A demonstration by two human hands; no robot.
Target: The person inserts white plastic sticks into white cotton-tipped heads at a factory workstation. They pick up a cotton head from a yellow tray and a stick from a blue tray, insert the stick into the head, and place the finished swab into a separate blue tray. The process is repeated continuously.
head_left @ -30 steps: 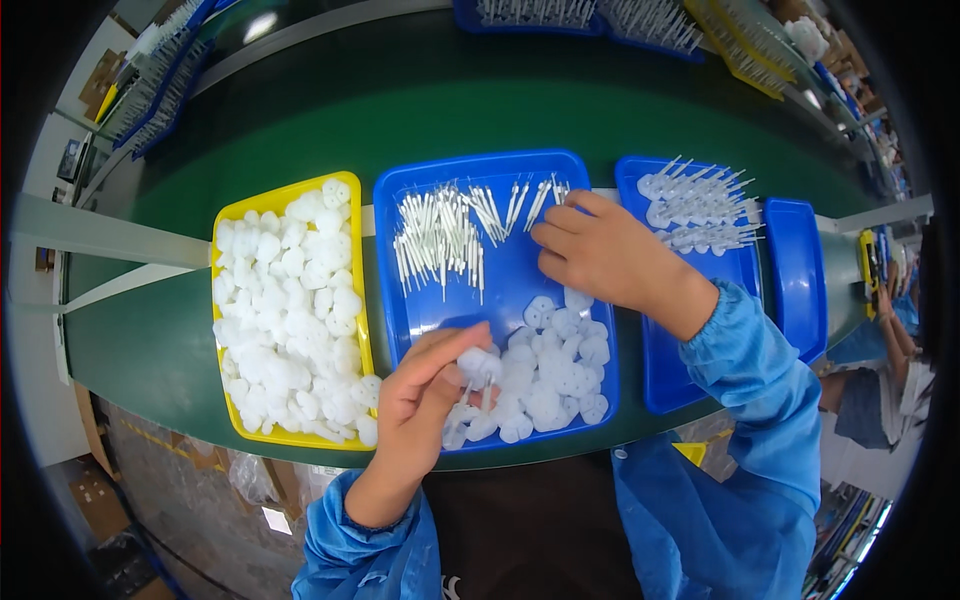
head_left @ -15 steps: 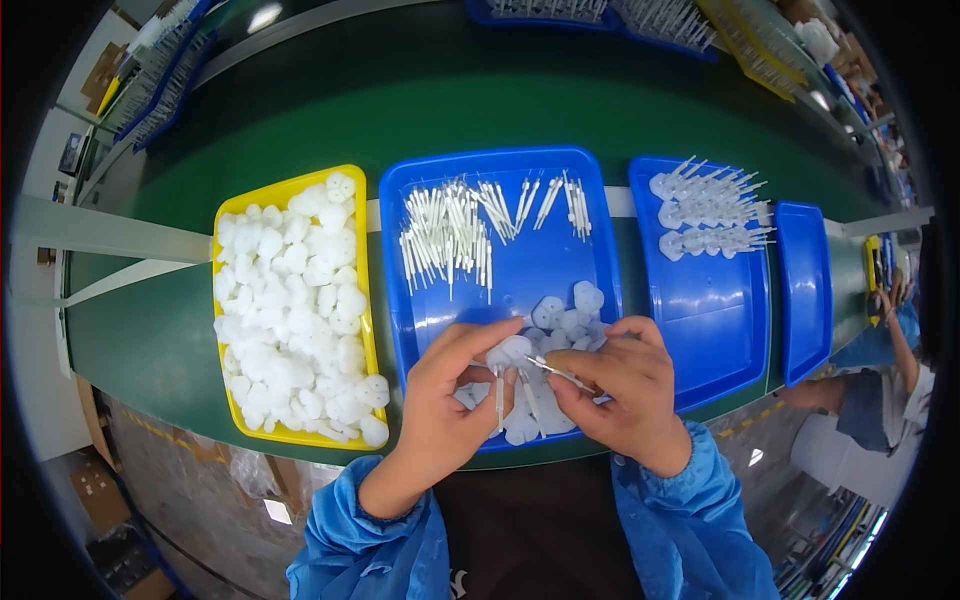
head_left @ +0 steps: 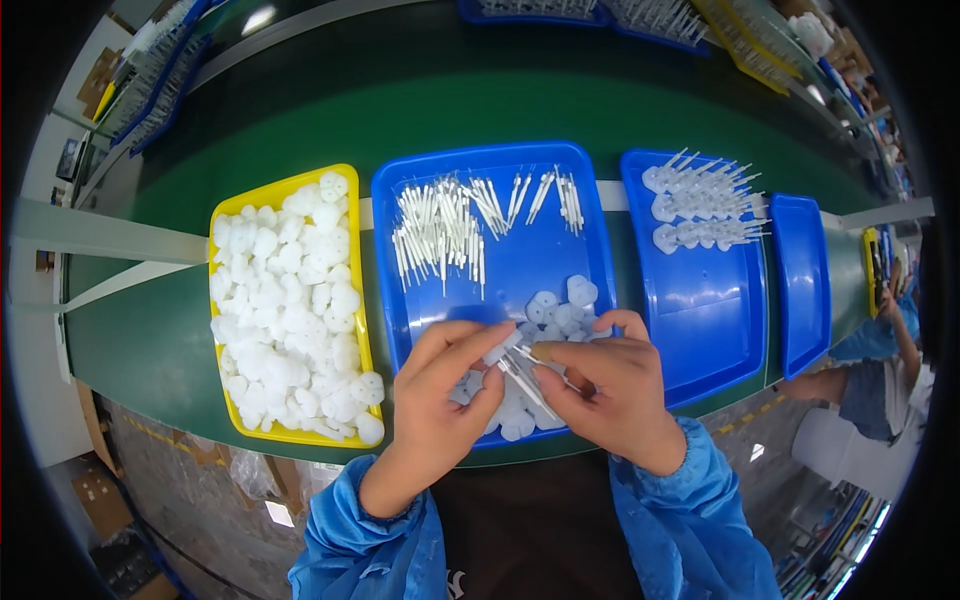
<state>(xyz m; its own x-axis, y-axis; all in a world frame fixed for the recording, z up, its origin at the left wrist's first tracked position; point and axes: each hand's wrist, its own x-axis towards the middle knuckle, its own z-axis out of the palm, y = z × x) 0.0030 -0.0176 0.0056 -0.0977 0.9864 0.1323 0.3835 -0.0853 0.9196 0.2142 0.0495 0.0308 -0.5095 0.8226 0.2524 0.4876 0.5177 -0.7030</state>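
Over the near edge of the middle blue tray, my left hand is closed on a translucent white, rounded-lobed plastic piece. Thin white rods slant down from it toward my right hand. Between thumb and fingers my right hand pinches a thin white rod, its tip against the piece; my fingers hide part of it. Loose white lobed pieces lie in the tray under and beyond my hands. A pile of slim white rods fills the tray's far left part.
At left stands a yellow tray heaped with white lobed pieces. The right blue tray holds rows of pieces with rods; a narrower blue tray sits beside it. Another person is at far right.
The rods on the held piece have swung from hanging nearly straight down to slanting toward my right hand. The right hand's rod has come closer to the piece. The view has shifted slightly.
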